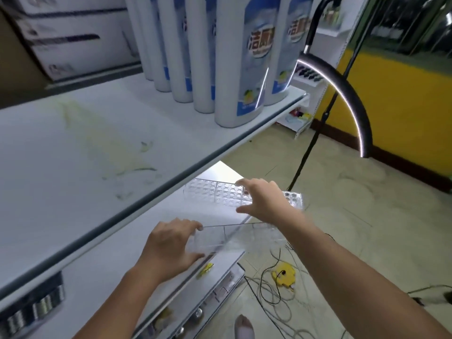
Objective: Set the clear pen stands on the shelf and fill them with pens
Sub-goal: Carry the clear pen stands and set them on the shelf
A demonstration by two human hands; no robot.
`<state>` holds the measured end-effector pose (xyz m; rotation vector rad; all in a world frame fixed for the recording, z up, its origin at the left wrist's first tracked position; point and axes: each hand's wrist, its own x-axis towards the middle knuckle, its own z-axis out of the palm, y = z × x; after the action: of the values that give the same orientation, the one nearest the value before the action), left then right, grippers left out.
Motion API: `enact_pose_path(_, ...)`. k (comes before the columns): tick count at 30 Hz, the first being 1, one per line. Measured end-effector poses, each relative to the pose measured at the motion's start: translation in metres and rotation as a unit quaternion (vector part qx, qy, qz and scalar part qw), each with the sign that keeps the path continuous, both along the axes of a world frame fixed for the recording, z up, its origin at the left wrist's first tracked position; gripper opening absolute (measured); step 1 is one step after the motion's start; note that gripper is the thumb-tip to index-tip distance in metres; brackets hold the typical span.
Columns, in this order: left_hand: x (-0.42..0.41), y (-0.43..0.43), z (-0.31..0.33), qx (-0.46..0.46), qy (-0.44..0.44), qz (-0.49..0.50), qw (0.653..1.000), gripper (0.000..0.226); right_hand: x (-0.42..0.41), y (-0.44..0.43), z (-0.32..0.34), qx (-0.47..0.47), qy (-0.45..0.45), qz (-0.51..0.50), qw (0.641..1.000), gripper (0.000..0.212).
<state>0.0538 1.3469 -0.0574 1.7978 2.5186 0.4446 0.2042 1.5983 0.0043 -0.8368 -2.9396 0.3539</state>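
I see 2 clear stands at the front edge of the lower shelf (171, 206): left hand (171, 248) grips the near stand (234, 238) by its end, fingers curled; right hand (261, 201), fingers spread apart, over the holed stand (215, 194)

Bottles (234, 69) stand far right on the stained upper shelf (73, 155), boxes (73, 33) far left. On the lower shelf (215, 216), a holed stand (215, 192) sits at the right edge. A plain stand (232, 237), nearer, overhangs that edge.

White bottles (203, 69) crowd the upper shelf's (73, 155) right end; it overhangs the lower shelf (117, 263).
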Motion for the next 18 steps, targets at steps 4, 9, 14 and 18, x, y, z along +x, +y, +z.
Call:
enact_pose_path(4, 0.008, -0.005, -0.002, -0.016, -0.01, 0.049, 0.999, 0.065, -0.026, 0.024, -0.004, -0.001, 0.007, 0.065, 0.998, 0.078)
enact_pose_path(9, 0.016, -0.017, -0.005, -0.036, -0.007, 0.129, 0.991, 0.062, -0.058, 0.041, -0.009, -0.002, 0.001, 0.151, 0.989, 0.075)
enact_pose_path(14, 0.022, -0.02, -0.003, -0.029, -0.01, 0.221, 0.975, 0.061, -0.106, 0.032, -0.009, 0.013, -0.032, 0.269, 0.962, 0.072)
enact_pose_path(18, 0.03, -0.023, 0.004, -0.04, -0.021, 0.276, 0.96, 0.061, -0.151, 0.004, -0.015, 0.0, -0.041, 0.339, 0.94, 0.071)
